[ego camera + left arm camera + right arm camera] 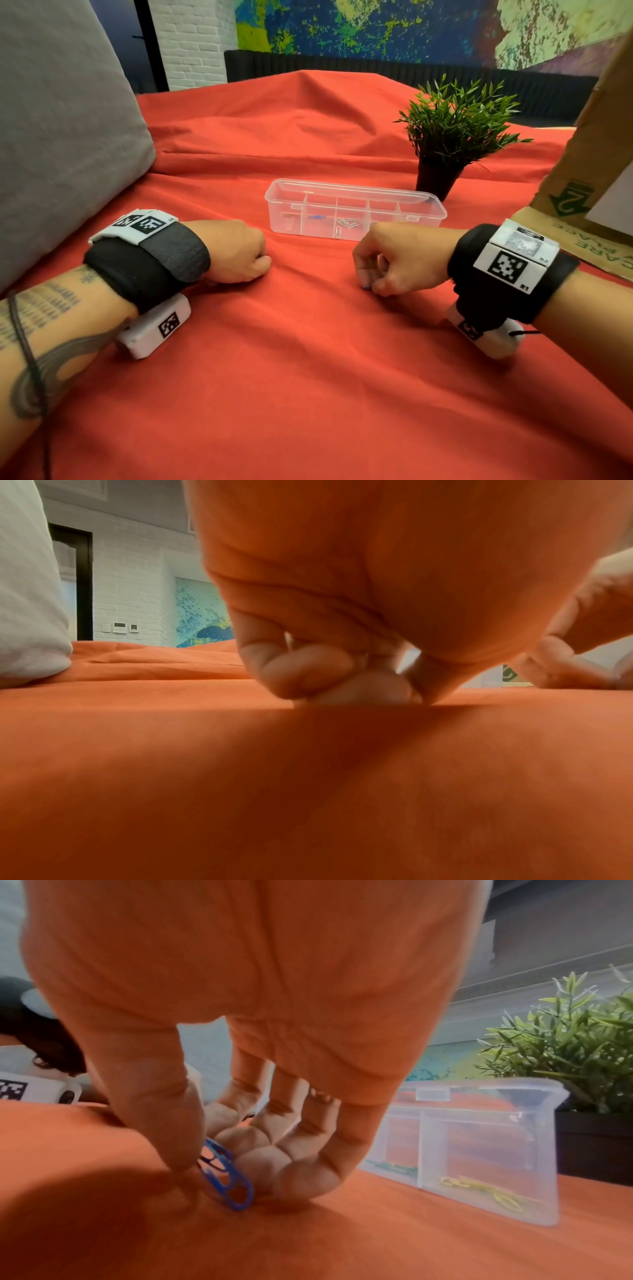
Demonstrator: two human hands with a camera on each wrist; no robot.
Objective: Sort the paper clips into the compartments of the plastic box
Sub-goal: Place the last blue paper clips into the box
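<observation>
Near the front of the red cloth [308, 359], the right hand [394, 260] is pinching blue clips [224, 1175] between thumb and curled fingers, right at the cloth surface. The left hand [236, 253] is resting on the cloth as a loose fist, well left of the right one; whether it is holding anything I cannot tell. Just beyond both hands the clear box [356, 212] is sitting open, its long side facing the person.

Sorting looks well along: a blue clip [317, 217] is lying in a left compartment, silver clips [349, 222] in the middle one, and the right wrist view is showing green clips [394, 1167] and yellow clips [479, 1191] in separate cells. No loose clips are showing on the cloth apart from those in the right hand, so this may be among the last.

Room is generous: open cloth is lying between hands and box. The plant [452, 137] is standing just behind the box's right end, a cushion [61, 120] at far left, a carton [582, 171] at right.
</observation>
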